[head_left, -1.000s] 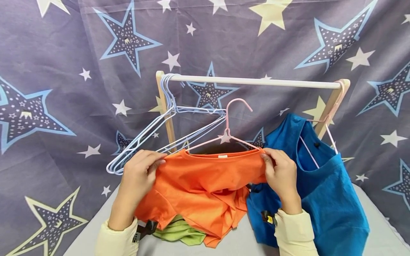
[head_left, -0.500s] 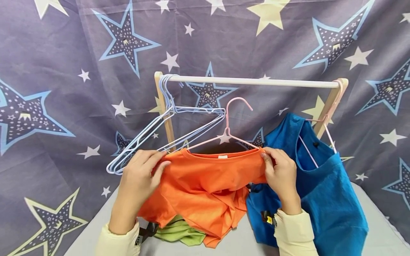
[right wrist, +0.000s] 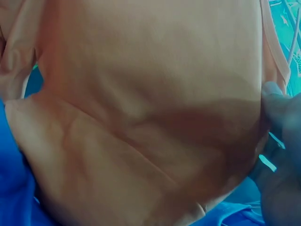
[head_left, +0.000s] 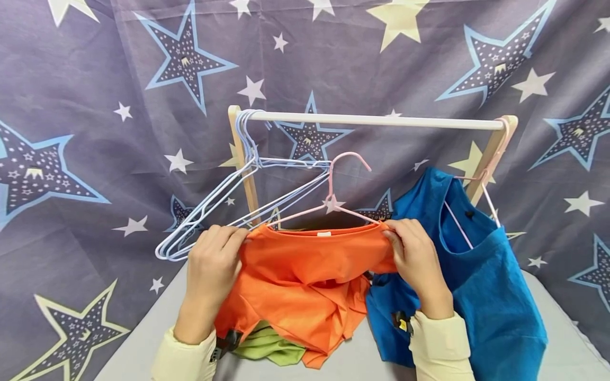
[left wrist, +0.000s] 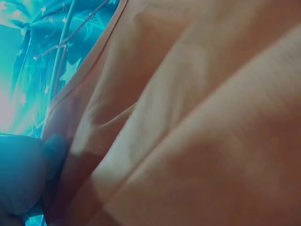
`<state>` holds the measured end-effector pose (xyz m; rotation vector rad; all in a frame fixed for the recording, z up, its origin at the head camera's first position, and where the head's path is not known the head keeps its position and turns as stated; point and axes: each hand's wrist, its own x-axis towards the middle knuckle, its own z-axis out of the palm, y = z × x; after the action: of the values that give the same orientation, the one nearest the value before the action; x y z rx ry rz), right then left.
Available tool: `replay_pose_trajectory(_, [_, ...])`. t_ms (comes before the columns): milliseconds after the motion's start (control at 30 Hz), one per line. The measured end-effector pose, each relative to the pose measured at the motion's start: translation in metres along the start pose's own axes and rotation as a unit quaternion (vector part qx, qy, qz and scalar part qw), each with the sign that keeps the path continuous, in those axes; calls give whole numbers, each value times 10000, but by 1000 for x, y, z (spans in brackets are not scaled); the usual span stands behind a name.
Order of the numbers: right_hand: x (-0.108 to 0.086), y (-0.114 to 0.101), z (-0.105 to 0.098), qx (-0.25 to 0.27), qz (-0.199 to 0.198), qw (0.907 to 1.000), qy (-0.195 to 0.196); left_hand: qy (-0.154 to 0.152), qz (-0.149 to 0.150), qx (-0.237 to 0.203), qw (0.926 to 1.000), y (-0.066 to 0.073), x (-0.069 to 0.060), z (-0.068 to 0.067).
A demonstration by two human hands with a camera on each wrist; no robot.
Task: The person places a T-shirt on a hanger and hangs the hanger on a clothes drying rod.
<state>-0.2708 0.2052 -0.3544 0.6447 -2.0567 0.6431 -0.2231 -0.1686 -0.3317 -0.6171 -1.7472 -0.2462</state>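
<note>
Apparently partway through the clothes at hand, a person works before a grey star-printed fabric backdrop [head_left: 95, 248] at a pale bench [head_left: 352, 365] bearing a small wooden-legged rack [head_left: 250, 190] with a white rail [head_left: 381, 120]. A blue cloth shirt [head_left: 491, 286] hangs at the rail's right end on a pink wire hanger [head_left: 485, 175] and looks finished. Front and centre, an orange cloth shirt [head_left: 305, 259] has a second pink wire hanger [head_left: 329, 199] in its neckline; its hook [head_left: 350, 154] stands free below the rail. Bare pale-blue wire hangers [head_left: 254, 159] hang at the left end; a bunched green cloth [head_left: 269, 346] lies on the bench, partly beneath the orange shirt, seemingly left for later. Forearms angled upward, the left hand [head_left: 214, 262] and right hand [head_left: 415, 254] grip opposite shoulders of the orange shirt, fingers curled on the fabric.
</note>
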Motion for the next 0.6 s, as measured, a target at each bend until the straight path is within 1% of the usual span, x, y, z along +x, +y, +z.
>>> replay_pose_trajectory(100, [-1, 2, -2, 24, -41, 9999, -110, 162, 22, -16, 9999, -2, 0, -1])
replay_pose_trajectory(233, [0, 2, 1, 74, -34, 9999, -108, 218, -27, -37, 9998, -5, 0, -3])
replay_pose_trajectory(333, [0, 2, 4, 64, 30, 10000, -58, 106, -47, -28, 9999, -6, -1, -3])
replay_pose_trajectory(467, [0, 0, 8, -2, 104, 9999, -26, -150, -64, -84, 9998, -6, -2, -1])
replay_pose_trajectory(600, [0, -3, 8, -103, 166, 9998, -22, -260, -41, -129, 9996, -6, -3, 0])
